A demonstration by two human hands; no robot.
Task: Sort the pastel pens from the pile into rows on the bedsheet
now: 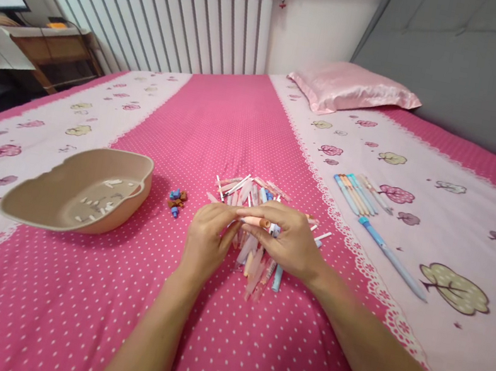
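Between both my hands, over the pile, lies a peach-coloured pen barrel [255,221] with a brown end pointing right. My left hand [207,239] is closed around its left part, and the fingers hide that end. Thumb and fingers of my right hand [296,240] pinch it near the brown end. Beneath and around the hands spreads a pile of pen parts [255,273]: pink, clear, peach and blue tubes with thin white sticks. Left of the pile sits a small cluster of blue and brown pieces [177,200].
A beige basin [53,202] with small white pieces inside stands at the left. On the right, several pens [356,194] lie in a row, with one longer blue-grey pen [391,259] nearer me. A pink pillow [351,88] rests at the back of the bed.
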